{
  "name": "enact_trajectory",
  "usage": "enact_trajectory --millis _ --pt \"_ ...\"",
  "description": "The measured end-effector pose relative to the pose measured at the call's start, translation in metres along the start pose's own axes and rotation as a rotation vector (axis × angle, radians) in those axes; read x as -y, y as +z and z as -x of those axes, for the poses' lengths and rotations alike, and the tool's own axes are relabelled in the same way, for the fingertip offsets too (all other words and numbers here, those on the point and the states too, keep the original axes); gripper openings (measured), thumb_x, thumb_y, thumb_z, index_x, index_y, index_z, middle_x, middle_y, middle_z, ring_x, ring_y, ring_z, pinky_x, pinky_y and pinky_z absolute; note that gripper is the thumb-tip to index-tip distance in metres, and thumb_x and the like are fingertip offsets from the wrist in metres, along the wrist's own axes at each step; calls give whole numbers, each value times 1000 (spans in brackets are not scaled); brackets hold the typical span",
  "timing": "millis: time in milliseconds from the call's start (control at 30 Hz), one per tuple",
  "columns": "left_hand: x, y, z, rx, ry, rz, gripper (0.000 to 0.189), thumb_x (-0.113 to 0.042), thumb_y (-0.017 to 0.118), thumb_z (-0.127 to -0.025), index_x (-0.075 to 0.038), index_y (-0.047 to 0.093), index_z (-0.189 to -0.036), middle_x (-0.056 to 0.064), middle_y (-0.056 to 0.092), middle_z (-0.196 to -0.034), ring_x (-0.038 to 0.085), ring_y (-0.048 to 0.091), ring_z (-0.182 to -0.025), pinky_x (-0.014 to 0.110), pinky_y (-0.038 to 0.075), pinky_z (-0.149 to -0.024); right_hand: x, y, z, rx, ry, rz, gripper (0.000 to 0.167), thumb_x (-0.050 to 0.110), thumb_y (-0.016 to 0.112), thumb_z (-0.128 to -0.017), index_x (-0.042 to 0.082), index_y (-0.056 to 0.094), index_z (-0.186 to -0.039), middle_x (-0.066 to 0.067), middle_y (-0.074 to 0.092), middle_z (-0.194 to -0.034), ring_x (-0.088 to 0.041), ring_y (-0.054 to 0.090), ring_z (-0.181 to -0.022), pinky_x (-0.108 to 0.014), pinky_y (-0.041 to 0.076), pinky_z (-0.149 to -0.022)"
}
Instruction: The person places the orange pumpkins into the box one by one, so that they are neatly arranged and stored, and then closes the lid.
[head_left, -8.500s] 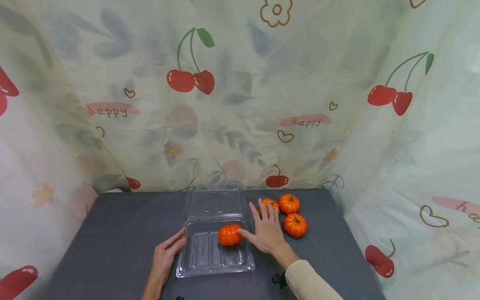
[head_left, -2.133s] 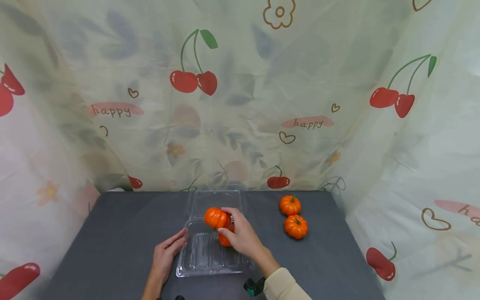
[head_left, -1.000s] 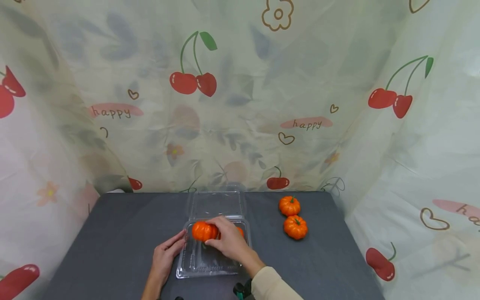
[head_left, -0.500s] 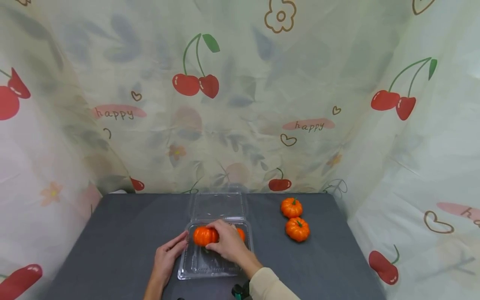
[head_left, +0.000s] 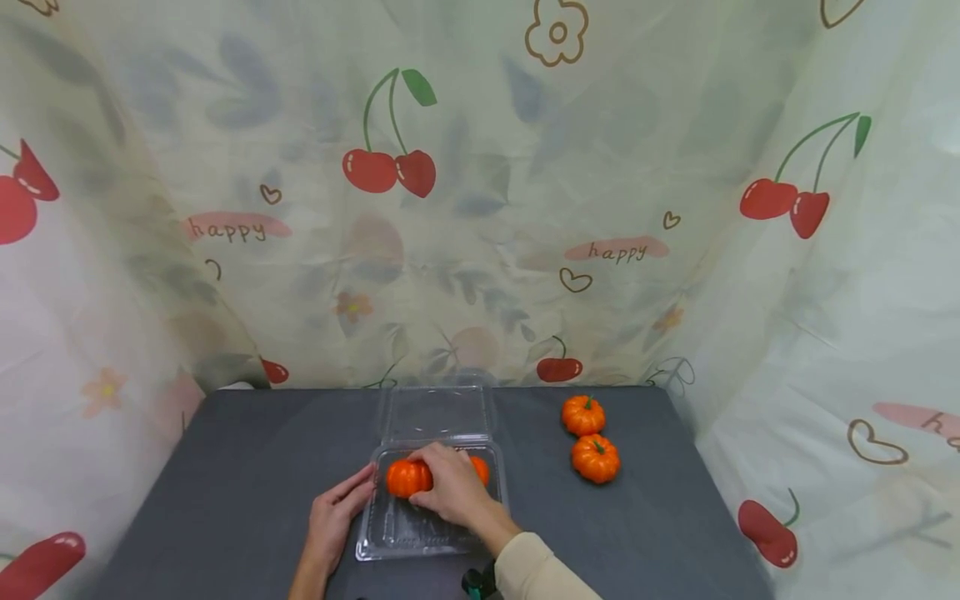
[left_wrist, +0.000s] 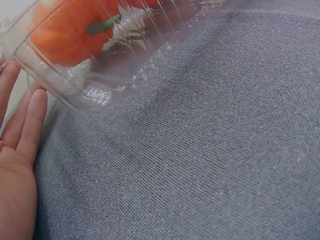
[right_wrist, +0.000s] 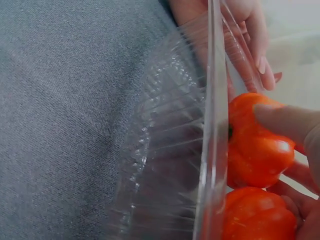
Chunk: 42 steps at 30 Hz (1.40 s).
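Observation:
A clear plastic clamshell box [head_left: 405, 543] lies on the dark table with its lid [head_left: 435, 412] folded back. Inside, toward its left wall, my right hand [head_left: 456, 487] grips a small orange pumpkin [head_left: 407, 478]. The right wrist view shows the thumb on this pumpkin [right_wrist: 260, 155] and the fingers behind it. A second pumpkin [head_left: 481, 469] sits beside it in the box, partly hidden by the hand. My left hand [head_left: 330, 518] rests against the box's left side; its fingers [left_wrist: 34, 117] look straight in the left wrist view. A green stem [left_wrist: 104, 25] shows through the wall.
Two more small pumpkins stand on the table at the back right, one [head_left: 582, 415] behind the other [head_left: 596, 459]. A cherry-printed curtain [head_left: 480, 250] encloses the table [head_left: 247, 492] at the back and sides.
My right hand took a pumpkin from the right-hand group, carried it left over the box and lowered it beside the first one. The left hand has stayed at the box's side.

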<state>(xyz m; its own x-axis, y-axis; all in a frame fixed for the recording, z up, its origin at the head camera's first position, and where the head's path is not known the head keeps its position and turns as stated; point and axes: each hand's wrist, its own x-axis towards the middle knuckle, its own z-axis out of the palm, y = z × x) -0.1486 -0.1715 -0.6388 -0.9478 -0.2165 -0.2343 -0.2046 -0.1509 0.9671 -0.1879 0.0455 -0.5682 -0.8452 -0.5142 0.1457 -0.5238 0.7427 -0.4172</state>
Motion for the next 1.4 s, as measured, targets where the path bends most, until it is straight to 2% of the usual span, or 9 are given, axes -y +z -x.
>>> enact_trajectory --millis 300,500,733,1067,1400 --pt "-1 -1 1 0 6 15 53 -20 80 -88 -2 64 -135 -23 75 -108 0 74 -96 18 60 -86 0 -3 0 30 -27 5 49 38 81 -87 22 66 -130 5 67 -125 -18 62 -113 -32 48 -93" --pt "-2 0 1 -2 4 24 53 -20 81 -88 -3 65 -136 -21 75 -111 1 74 -97 18 61 -87 -1 -1 0 3 -99 31 47 35 83 -84 22 67 -127 6 68 -125 -17 63 -114 -34 50 -96" --pt "-3 0 -1 2 5 8 54 -22 82 -87 -4 65 -136 -22 75 -111 2 74 -97 18 60 -86 -2 -1 0 -36 -128 107 49 34 87 -80 21 67 -123 7 69 -121 -16 63 -113 -34 51 -100" --pt "-2 1 -1 -2 -5 11 55 -21 82 -87 -5 65 -136 -22 75 -111 2 74 -99 18 60 -87 -4 0 0 -25 -114 140 51 38 87 -79 22 66 -123 7 68 -121 -16 62 -114 -36 52 -102" --pt "1 0 0 3 9 23 54 -20 81 -87 -2 64 -136 -24 75 -108 0 74 -98 18 60 -87 0 -3 2 26 -102 135 49 42 85 -82 23 66 -124 6 66 -124 -17 59 -116 -38 51 -103"
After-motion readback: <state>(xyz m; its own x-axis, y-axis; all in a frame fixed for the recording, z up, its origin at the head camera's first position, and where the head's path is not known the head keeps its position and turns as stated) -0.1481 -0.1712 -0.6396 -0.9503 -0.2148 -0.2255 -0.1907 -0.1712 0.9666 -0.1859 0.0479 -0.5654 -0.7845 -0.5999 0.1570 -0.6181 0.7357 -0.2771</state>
